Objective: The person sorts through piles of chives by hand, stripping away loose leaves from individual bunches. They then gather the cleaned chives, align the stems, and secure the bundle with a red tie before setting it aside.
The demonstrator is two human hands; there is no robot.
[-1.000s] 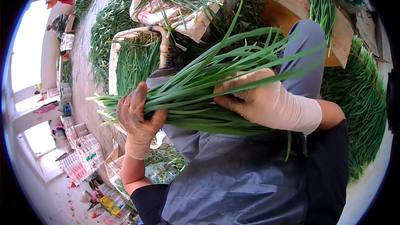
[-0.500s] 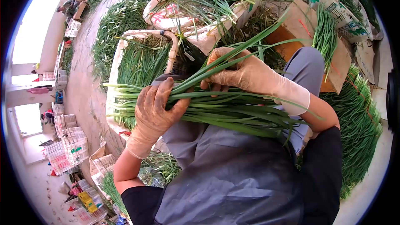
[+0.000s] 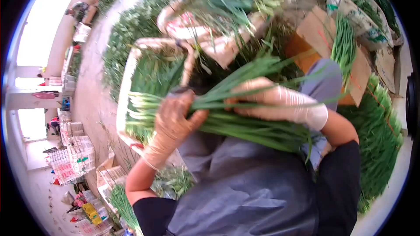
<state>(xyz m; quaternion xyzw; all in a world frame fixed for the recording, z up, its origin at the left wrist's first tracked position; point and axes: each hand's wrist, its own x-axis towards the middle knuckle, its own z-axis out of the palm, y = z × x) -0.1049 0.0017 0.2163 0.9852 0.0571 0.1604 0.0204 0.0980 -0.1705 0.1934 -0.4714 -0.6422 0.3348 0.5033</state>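
Note:
A bunch of long green leafy stalks [image 3: 253, 129] lies across my lap, its pale ends to the left and its leaves fanning right. My left hand [image 3: 177, 116], in a stained glove, is wrapped round the bunch near the pale ends. My right hand [image 3: 256, 98], gloved too, is closed among the leaves further right; motion blurs its fingers. Behind the pale ends, a lined crate [image 3: 124, 105] holds more green stalks.
A second lined crate [image 3: 214, 46] heaped with stalks stands beyond. A cardboard box [image 3: 315, 30] carries a small bundle [image 3: 344, 46] at the upper right. A large pile of greens [image 3: 376, 144] lies at the right. Stacked white baskets [image 3: 72, 159] stand at the left.
My right hand has moved slightly down and right, and the leaves above it now fan out more widely. My left hand still grips the bunch. The view has shifted a little.

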